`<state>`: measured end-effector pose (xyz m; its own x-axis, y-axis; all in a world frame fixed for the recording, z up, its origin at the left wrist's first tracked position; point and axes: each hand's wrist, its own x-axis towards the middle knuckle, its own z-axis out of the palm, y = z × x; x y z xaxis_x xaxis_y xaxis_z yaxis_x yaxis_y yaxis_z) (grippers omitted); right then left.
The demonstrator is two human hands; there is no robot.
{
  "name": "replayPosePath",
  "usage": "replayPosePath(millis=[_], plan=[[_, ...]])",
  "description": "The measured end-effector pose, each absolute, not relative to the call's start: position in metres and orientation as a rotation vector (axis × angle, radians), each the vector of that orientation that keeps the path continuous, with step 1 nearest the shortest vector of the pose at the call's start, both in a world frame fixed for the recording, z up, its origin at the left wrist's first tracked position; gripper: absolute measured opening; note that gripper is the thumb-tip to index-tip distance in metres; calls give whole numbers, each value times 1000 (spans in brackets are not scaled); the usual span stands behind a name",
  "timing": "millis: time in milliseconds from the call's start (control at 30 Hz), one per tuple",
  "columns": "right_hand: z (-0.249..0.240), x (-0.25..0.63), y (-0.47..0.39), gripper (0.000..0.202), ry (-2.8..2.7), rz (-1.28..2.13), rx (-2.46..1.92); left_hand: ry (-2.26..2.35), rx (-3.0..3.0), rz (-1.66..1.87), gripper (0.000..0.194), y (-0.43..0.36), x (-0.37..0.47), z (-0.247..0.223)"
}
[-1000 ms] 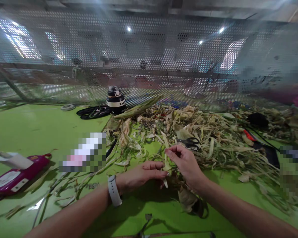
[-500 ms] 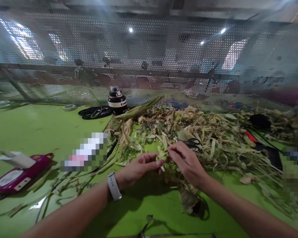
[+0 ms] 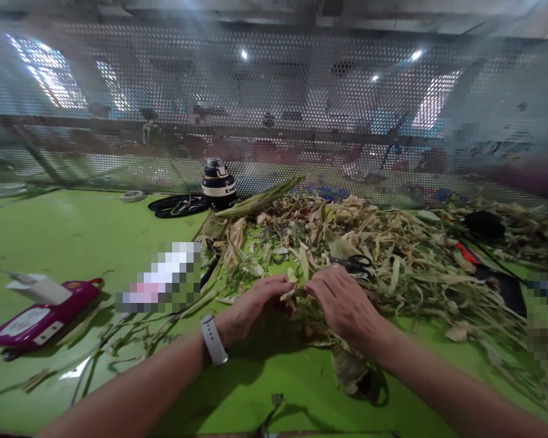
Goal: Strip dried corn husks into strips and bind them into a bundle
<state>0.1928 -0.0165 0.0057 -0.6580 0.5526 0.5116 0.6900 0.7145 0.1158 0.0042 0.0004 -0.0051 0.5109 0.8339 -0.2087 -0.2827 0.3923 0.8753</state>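
My left hand [image 3: 256, 306], with a pale watch on its wrist, is closed around a pale yellow-green plant piece [image 3: 289, 292] that looks crumpled and leafy. Its lower part is hidden by my fingers. Just to the right, my right hand [image 3: 342, 302] has its fingers pinched together, their tips near the piece; what sits between them is hidden. Behind both hands spreads a heap of dried leaves and stalks [image 3: 393, 243]. Black-handled scissors [image 3: 355, 264] lie on that heap beyond my right hand. A curled dry leaf [image 3: 347, 371] rests on the green table [image 3: 201, 395] below.
At the left lies a magenta power strip [image 3: 41, 319] with a white plug adapter [image 3: 39, 288]. A black bottle [image 3: 218, 185] stands before a perforated metal screen [image 3: 274, 91]. One long husk-like leaf [image 3: 265, 198] leans over the heap. A dark flat object [image 3: 502, 286] lies right.
My right hand has turned more knuckles-up and its fingers have curled in tighter. The left fingers have closed more over the plant piece. The whole view has shifted slightly.
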Motion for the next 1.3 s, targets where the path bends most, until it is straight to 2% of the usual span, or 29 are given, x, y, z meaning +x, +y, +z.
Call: replayPosePath(millis=[233, 467, 667, 767, 867, 1033, 1300], plan=[[7, 187, -23, 22, -2375, -466, -1053, 714, 1002, 757, 22, 1, 4, -6], [8, 190, -17, 23, -2314, 115, -1099, 669, 887, 745, 25, -3, 6, -2], [4, 192, -13, 17, -2153, 29, -1084, 669, 987, 709, 24, -4, 7, -6], [12, 197, -13, 16, -2029, 148, -1178, 631, 1003, 650, 23, -5, 7, -6], [17, 198, -16, 19, -2147, 265, -1164, 624, 923, 671, 22, -7, 9, -4], [9, 190, -19, 25, -2341, 132, -1057, 607, 840, 675, 21, -11, 11, -2], [3, 184, -18, 27, -2175, 50, -1022, 513, 820, 596, 19, -10, 6, -4]])
